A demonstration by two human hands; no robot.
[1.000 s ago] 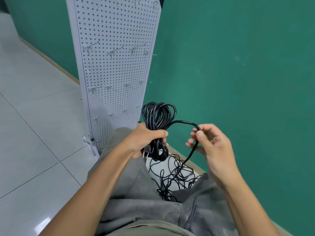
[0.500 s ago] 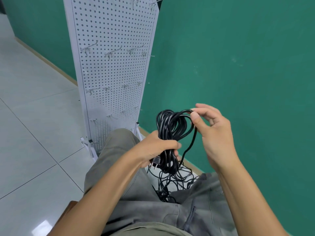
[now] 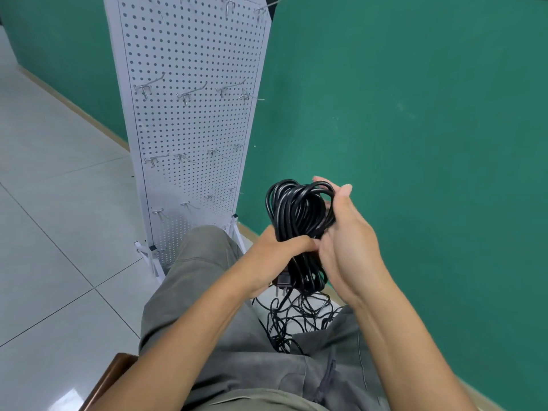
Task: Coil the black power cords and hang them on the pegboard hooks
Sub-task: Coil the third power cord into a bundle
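The coiled black cord [image 3: 296,212] is held upright above the lap, in front of the green wall. The left hand [image 3: 278,250] clamps its grip around the coil's middle; a plug [image 3: 283,281] hangs just below. The right hand [image 3: 347,232] curls its grip over the coil's upper right side. Loose cord [image 3: 296,318] lies tangled on the floor between the knees. The white pegboard [image 3: 192,129] stands beyond, its hooks [image 3: 189,91] bare.

Coiled cord [image 3: 296,212] in both hands

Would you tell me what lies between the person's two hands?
In the head view, the coiled black cord sits between the left hand, gripping it, and the right hand, against its other side.
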